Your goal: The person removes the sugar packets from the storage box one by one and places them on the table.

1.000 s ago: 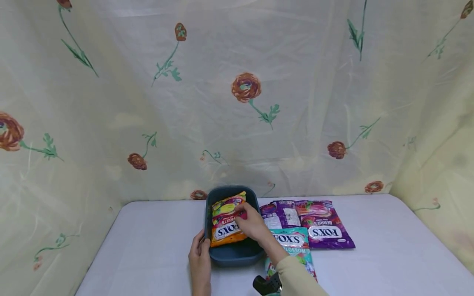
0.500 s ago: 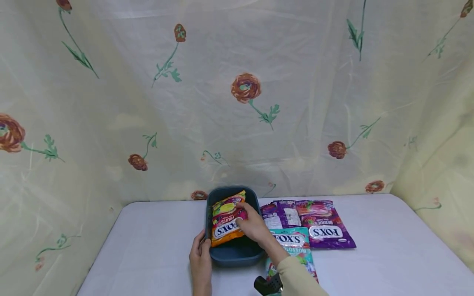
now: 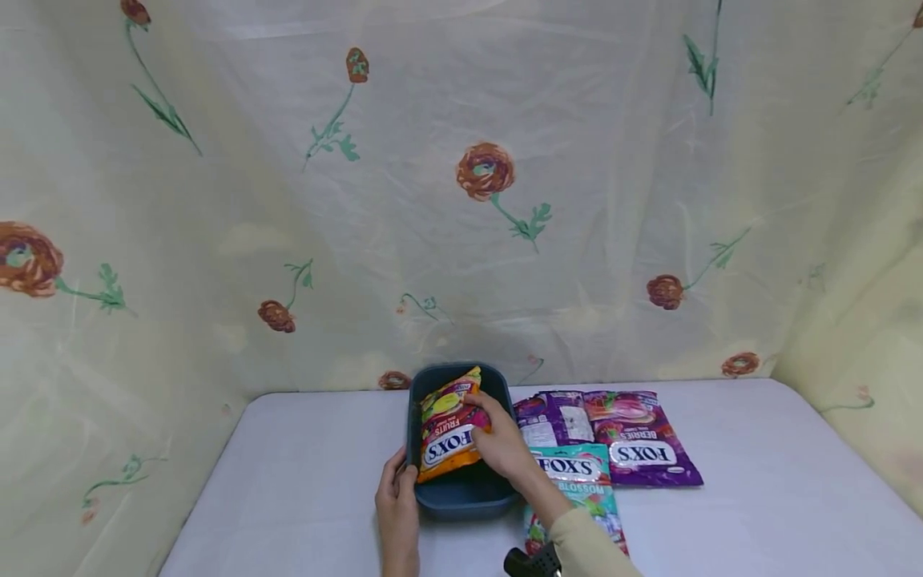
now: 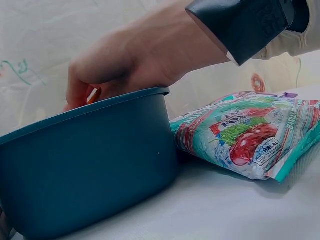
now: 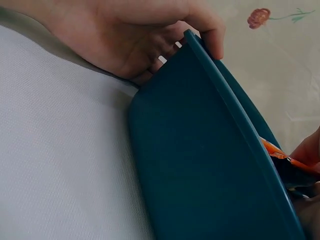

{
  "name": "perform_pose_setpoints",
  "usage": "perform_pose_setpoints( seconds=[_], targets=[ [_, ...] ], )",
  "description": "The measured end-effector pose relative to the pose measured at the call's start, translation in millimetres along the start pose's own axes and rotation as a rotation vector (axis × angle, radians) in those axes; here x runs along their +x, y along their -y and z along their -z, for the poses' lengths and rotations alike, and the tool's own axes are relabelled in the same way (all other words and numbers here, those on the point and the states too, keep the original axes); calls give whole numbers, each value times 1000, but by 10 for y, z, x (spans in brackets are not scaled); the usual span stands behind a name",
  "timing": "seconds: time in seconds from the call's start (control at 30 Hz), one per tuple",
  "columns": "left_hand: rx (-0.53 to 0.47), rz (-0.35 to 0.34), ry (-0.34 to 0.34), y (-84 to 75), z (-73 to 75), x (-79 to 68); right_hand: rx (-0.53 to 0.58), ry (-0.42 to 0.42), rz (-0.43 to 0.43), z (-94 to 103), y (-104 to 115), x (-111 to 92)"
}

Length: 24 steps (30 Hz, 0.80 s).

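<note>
A dark blue plastic tub (image 3: 469, 510) stands at the far side of the white table. Inside it leans an orange FOX'S Fruits candy bag (image 3: 445, 425), its lower part in the tub. My right hand (image 3: 502, 445) grips this bag by its right side, thumb toward the front and fingers farther back. At the tub's left wall, my left hand (image 3: 399, 505) holds the rim; in the right wrist view its thumb (image 5: 214, 42) hooks over the edge while the other fingers lie against the outside. The tub wall hides most of the bag in both wrist views.
Right of the tub lie a teal FOX'S candy bag (image 3: 577, 481), a purple FOX'S Berries bag (image 3: 644, 449) and another purple bag (image 3: 555, 418) showing its back. A flower-printed curtain (image 3: 577, 240) hangs behind the table (image 3: 303, 481).
My right fingers have spread from a pinch near the middle of the orange bag to a wider grip on its side. The bag has shifted slightly; my left hand stays on the tub.
</note>
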State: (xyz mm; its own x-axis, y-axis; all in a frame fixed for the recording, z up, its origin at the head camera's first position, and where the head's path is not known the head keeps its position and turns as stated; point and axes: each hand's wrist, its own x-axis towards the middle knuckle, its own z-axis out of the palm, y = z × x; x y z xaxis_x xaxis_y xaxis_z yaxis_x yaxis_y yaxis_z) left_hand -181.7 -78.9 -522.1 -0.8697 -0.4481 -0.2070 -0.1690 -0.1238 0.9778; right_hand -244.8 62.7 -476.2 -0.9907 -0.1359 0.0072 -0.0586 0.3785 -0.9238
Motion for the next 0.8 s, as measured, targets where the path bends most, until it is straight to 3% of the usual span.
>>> perform_pose_setpoints(
  seconds=[0.37, 0.8],
  targets=[
    [-10, -5, -13, 4, -7, -1, 29, -18, 43, 11, 0, -16],
    [-3, 10, -43, 2, -44, -13, 151, -75, 30, 37, 33, -36]
  ],
)
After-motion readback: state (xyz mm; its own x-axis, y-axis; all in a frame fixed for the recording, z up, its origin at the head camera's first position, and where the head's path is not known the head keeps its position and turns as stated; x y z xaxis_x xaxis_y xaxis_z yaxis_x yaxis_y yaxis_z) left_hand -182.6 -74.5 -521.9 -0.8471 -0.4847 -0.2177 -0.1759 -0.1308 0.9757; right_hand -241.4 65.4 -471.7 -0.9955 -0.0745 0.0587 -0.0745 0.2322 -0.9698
